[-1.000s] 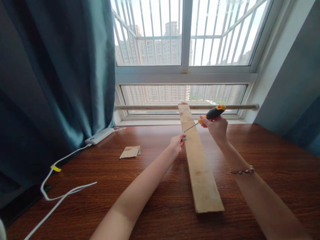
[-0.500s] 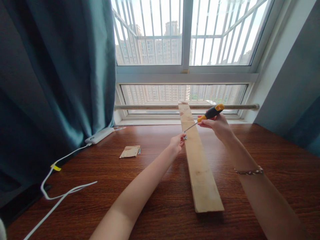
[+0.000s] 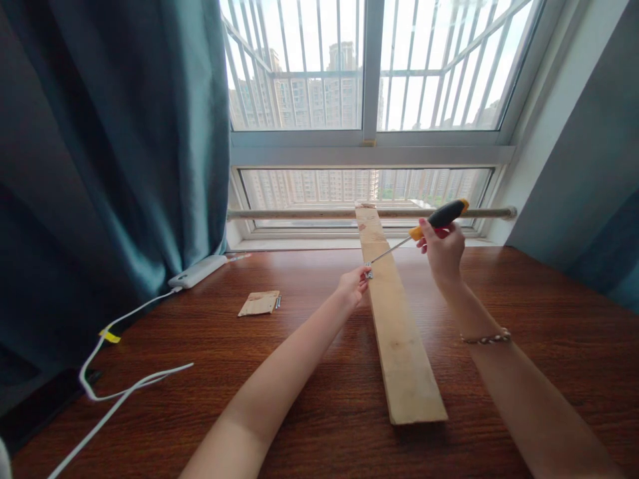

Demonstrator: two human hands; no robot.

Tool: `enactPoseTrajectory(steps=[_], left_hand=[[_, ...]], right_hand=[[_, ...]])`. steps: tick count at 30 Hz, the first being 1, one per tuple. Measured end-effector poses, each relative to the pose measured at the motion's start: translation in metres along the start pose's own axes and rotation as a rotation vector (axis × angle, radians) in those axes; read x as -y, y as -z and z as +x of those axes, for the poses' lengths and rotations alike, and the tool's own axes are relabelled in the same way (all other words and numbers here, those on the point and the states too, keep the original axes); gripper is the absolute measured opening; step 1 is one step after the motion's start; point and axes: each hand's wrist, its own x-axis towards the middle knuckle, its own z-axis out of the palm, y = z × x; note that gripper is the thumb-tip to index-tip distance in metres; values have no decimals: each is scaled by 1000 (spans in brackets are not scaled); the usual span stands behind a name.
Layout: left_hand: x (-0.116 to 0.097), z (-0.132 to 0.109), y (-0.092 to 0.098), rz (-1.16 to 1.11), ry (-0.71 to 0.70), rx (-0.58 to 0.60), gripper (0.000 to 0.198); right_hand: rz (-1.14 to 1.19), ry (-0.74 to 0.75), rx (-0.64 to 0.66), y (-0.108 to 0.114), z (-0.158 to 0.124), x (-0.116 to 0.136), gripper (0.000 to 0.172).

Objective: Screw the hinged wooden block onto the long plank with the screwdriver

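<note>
A long wooden board (image 3: 399,332) lies on the brown table, its far end reaching toward the window. At the board's left edge my left hand (image 3: 354,285) is closed, its fingertips pinching a small metal bracket (image 3: 369,271) against the wood. My right hand (image 3: 443,251) grips a screwdriver (image 3: 444,214) with a black and yellow handle, over the right side of the board. The screwdriver's shaft slopes down to the left, and its tip is at the bracket. Whether the tip sits in a screw is too small to tell.
Left of the board lies a small wooden piece (image 3: 259,303) with a few screws (image 3: 278,302) beside it. A white power strip (image 3: 200,271) stands by the curtain, and its white cable (image 3: 120,392) runs over the table's left side. A metal rail (image 3: 299,214) crosses before the window.
My right hand has shifted right and turned, and the screwdriver handle has swung right with it. The tip stays at the bracket. My left hand and the board have hardly moved.
</note>
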Motion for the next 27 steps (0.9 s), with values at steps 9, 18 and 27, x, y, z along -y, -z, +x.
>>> enactPoseTrajectory(steps=[9,18,27], left_hand=[[0,-1,0,-7,9,-10,12],[-2,-5,-1,-33,15,-11,13],[-1,-4,-1,9,9,-9,12]], right_hand=[[-957,-46,497,31,45,-74,44],[-1268,-46,812,26,18,-124,34],[-1301,-28,844,26,12,-128,37]])
